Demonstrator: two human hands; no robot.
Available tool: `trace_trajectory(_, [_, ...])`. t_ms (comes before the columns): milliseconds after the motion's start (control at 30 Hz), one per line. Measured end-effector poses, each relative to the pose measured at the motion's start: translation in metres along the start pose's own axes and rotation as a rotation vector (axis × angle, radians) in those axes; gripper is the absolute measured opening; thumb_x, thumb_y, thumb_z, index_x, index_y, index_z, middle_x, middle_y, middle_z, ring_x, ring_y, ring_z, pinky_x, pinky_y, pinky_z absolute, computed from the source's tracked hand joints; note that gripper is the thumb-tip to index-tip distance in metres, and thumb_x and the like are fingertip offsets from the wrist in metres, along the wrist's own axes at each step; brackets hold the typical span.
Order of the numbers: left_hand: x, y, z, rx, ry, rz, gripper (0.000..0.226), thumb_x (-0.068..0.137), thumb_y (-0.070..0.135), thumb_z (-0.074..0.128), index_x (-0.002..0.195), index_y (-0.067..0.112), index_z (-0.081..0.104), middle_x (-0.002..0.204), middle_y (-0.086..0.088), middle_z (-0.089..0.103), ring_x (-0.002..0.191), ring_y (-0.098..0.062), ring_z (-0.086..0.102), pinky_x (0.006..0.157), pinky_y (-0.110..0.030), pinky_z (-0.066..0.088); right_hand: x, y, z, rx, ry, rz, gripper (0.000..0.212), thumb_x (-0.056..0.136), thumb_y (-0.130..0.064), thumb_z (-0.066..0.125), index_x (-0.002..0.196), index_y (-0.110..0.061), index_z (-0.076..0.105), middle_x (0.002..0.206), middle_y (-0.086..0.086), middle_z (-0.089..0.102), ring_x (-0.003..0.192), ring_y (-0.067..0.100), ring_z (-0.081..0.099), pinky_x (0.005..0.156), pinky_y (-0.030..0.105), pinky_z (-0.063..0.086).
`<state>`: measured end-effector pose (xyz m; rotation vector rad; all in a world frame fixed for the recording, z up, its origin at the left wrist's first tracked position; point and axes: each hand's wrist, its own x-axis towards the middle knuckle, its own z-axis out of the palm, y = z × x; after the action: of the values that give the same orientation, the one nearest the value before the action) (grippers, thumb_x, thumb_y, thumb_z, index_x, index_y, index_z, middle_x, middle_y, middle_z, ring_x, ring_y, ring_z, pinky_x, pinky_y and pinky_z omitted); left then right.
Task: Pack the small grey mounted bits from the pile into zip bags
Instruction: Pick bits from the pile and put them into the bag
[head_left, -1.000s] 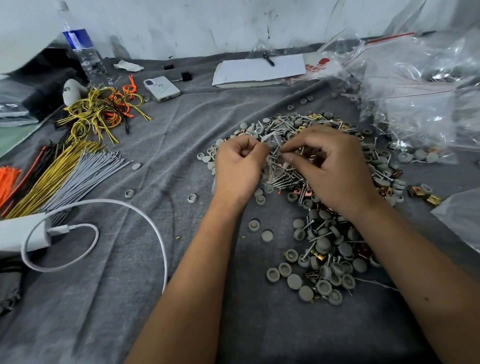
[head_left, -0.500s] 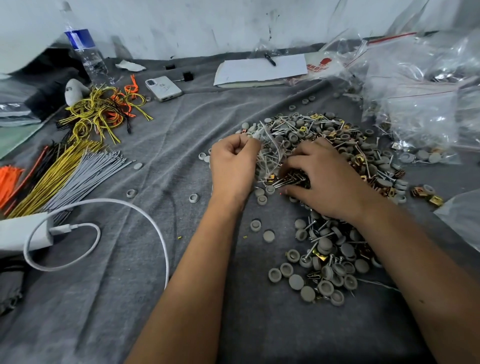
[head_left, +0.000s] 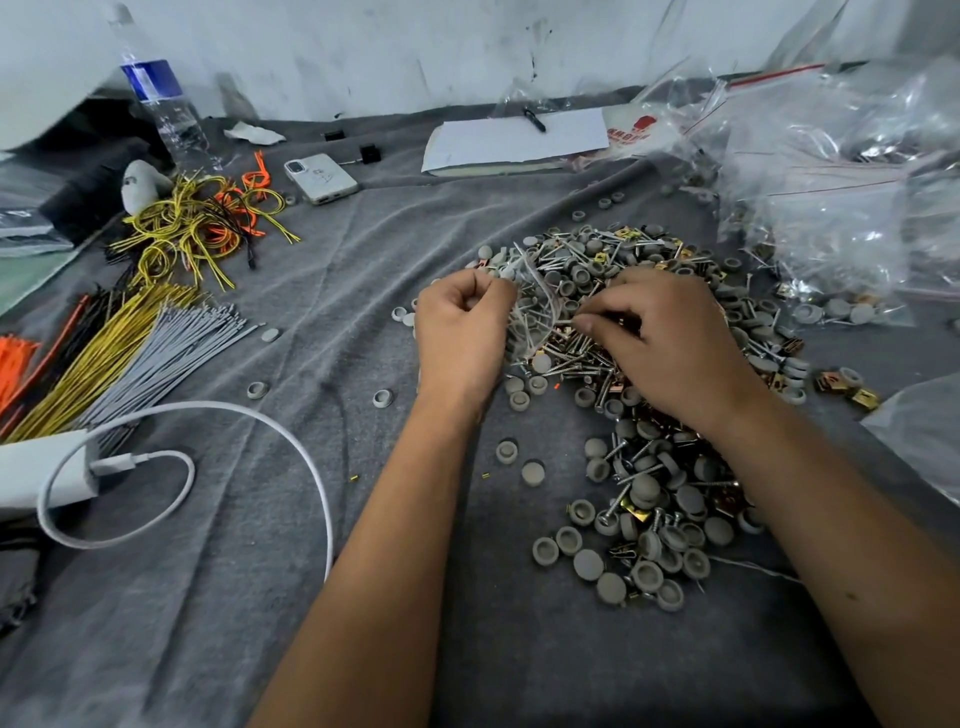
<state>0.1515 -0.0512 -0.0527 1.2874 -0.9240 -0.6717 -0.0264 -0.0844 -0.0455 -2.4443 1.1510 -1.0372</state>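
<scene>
A big pile of small grey round caps, metal screws and gold clips lies on the grey cloth right of centre. My left hand grips the edge of a small clear zip bag at the pile's left side. My right hand hovers over the pile with thumb and fingertips pinched on small parts at the bag's mouth. What exactly it pinches is hidden by the fingers.
Clear zip bags, some filled, heap at the right. A notepad with a pen, a phone and a water bottle stand at the back. Coloured cable ties and a white charger cable lie at the left.
My right hand has lifted out of the pile and moved up toward the bag held by my left hand. My left hand has stayed nearly in place.
</scene>
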Motion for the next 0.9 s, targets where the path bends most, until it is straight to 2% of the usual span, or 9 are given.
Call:
trace_trajectory(167, [0.0,-0.001,0.0,0.04,-0.02,0.048,0.022,0.083,0.009,0.061,0.063,0.009,0.054,0.056,0.0,0.039,0.051,-0.01,0.031,0.049,-0.024,0.027,0.001,-0.005,-0.004,0.068,0.166,0.01,0.013,0.094,-0.014,0.074,0.104,-0.009,0.08,0.096,0.003,0.076,0.083,0.01,0.065,0.077,0.004,0.04])
trace_trajectory(267, [-0.001,-0.003,0.002,0.066,-0.055,0.067,0.026,0.083,0.009,0.062,0.059,0.014,0.051,0.051,0.005,0.041,0.05,-0.01,0.033,0.05,-0.024,0.028,-0.001,-0.009,-0.005,0.101,0.188,-0.045,0.008,0.087,-0.011,0.079,0.096,-0.01,0.08,0.089,-0.002,0.075,0.08,0.006,0.067,0.076,0.006,0.047])
trace_trajectory(400, [-0.001,-0.005,0.005,0.094,-0.109,0.07,0.033,0.081,0.012,0.064,0.052,0.023,0.051,0.045,0.014,0.041,0.045,-0.009,0.033,0.051,-0.024,0.026,-0.001,-0.007,-0.003,0.067,0.11,-0.062,0.013,0.079,-0.008,0.086,0.088,-0.013,0.077,0.081,-0.009,0.068,0.073,-0.003,0.061,0.069,0.005,0.041])
trace_trajectory(500, [-0.003,-0.005,0.004,0.096,-0.146,0.078,0.035,0.085,0.01,0.066,0.054,0.023,0.055,0.046,0.012,0.043,0.047,-0.013,0.036,0.054,-0.028,0.03,-0.002,-0.006,-0.002,0.081,0.1,-0.05,0.016,0.077,-0.01,0.088,0.087,-0.013,0.076,0.079,-0.013,0.067,0.072,-0.004,0.061,0.069,0.008,0.042])
trace_trajectory(567, [-0.004,-0.005,0.004,0.091,-0.157,0.075,0.036,0.088,0.008,0.067,0.056,0.022,0.056,0.046,0.009,0.045,0.046,-0.014,0.037,0.053,-0.029,0.032,-0.002,-0.007,-0.003,0.082,0.107,-0.054,0.017,0.076,-0.013,0.089,0.086,-0.015,0.075,0.077,-0.018,0.063,0.071,-0.008,0.058,0.068,0.005,0.039])
trace_trajectory(633, [-0.004,-0.003,0.004,0.105,-0.168,0.077,0.039,0.09,0.007,0.068,0.057,0.021,0.056,0.044,0.01,0.045,0.043,-0.011,0.038,0.052,-0.026,0.032,-0.003,-0.008,-0.002,0.069,0.135,-0.058,0.018,0.076,-0.014,0.09,0.086,-0.015,0.075,0.077,-0.016,0.063,0.069,-0.009,0.056,0.068,0.004,0.038])
trace_trajectory(733, [-0.004,-0.001,0.004,0.13,-0.188,0.078,0.041,0.092,0.008,0.07,0.057,0.021,0.054,0.041,0.013,0.044,0.039,-0.005,0.039,0.05,-0.023,0.032,-0.004,-0.011,0.0,0.053,0.184,-0.061,0.018,0.075,-0.012,0.09,0.086,-0.012,0.076,0.079,-0.007,0.068,0.068,0.0,0.057,0.068,0.006,0.04])
trace_trajectory(800, [-0.005,-0.001,0.004,0.108,-0.187,0.064,0.037,0.091,0.011,0.07,0.058,0.017,0.055,0.043,0.01,0.046,0.041,-0.01,0.04,0.053,-0.025,0.033,-0.005,-0.013,0.002,0.06,0.171,-0.079,0.017,0.076,-0.01,0.089,0.088,-0.01,0.078,0.083,-0.005,0.071,0.071,0.005,0.061,0.07,0.01,0.045])
trace_trajectory(900, [-0.006,0.002,0.005,0.032,-0.155,0.045,0.034,0.086,0.019,0.07,0.066,-0.005,0.058,0.055,-0.01,0.047,0.054,-0.022,0.04,0.058,-0.037,0.034,-0.004,-0.014,0.002,0.073,0.076,-0.143,0.017,0.081,-0.011,0.086,0.097,-0.01,0.081,0.093,0.0,0.078,0.082,0.007,0.07,0.08,0.016,0.054])
